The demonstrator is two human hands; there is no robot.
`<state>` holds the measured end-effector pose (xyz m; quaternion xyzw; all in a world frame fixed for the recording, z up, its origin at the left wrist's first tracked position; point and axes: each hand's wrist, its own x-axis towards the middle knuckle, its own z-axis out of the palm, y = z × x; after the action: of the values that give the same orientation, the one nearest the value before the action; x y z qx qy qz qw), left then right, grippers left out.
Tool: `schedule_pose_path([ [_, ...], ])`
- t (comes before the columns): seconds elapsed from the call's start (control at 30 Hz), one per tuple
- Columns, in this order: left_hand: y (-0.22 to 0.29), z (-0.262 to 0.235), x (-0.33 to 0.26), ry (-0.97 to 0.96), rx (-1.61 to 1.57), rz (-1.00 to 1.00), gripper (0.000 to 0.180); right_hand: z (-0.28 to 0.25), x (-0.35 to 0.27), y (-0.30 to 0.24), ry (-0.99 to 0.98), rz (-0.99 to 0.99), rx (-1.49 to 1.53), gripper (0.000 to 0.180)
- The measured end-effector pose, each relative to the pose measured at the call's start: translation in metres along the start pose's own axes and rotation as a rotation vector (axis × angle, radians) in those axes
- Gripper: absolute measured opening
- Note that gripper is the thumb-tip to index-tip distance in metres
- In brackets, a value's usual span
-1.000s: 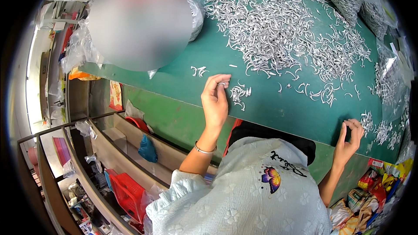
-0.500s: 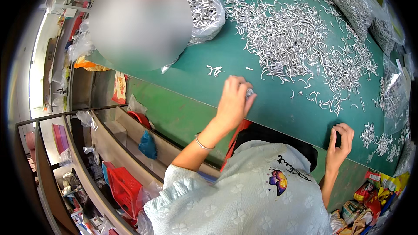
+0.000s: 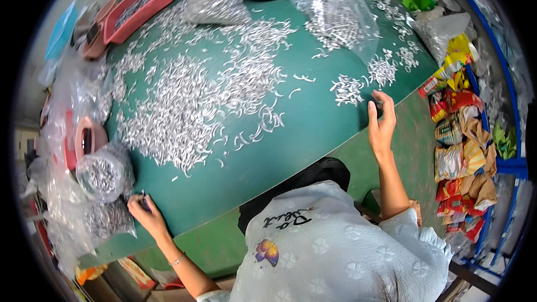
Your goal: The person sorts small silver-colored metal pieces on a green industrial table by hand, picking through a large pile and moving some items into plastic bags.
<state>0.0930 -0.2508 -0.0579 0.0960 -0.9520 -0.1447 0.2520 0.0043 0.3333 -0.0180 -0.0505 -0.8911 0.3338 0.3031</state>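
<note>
My left hand [image 3: 148, 215] is at the table's left front, beside a clear bag of metal pieces [image 3: 106, 218]. Its fingers curl round small dark-grey metal pieces [image 3: 145, 203], mostly hidden by the hand. Over the front edge at the right, my right hand [image 3: 383, 120] has thumb and fingers apart with nothing between them. Just beyond its fingertips lie a small pile of curved silver pieces [image 3: 347, 89] and another pile [image 3: 382, 71]. A wide heap of the same curved pieces [image 3: 173, 112] spreads over the green table [image 3: 268, 170].
Filled clear bags [image 3: 215, 3] stand at the back; another bag [image 3: 338, 22] lies right of centre. A pink tray [image 3: 140, 8] of pieces sits back left. An open bag [image 3: 103, 173] stands at the left. Colourful packets [image 3: 461, 156] fill a blue rack [image 3: 506, 168] at right.
The view has swung to the right. My left hand has moved left, up to the bags, still closed. My right hand has moved right along the edge, nearer the small piles, and stays open.
</note>
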Motion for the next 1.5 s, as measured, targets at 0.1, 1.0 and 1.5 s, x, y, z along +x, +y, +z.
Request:
schedule_pose_path([
  [0.1, 0.038, 0.002, 0.005, 0.126, 0.005, 0.026, 0.018, -0.003, 0.013, 0.009, -0.064, -0.1, -0.088, 0.027],
  [1.0, 0.463, 0.172, 0.027, -0.56, -0.663, 0.784, 0.041, -0.018, 0.071, 0.09, -0.09, -0.073, -0.223, 0.083],
  [1.5, 0.462, 0.162, 0.031, -0.573, -0.671, 0.794, 0.032, -0.017, 0.089, 0.096, -0.375, -0.153, -0.136, 0.095],
])
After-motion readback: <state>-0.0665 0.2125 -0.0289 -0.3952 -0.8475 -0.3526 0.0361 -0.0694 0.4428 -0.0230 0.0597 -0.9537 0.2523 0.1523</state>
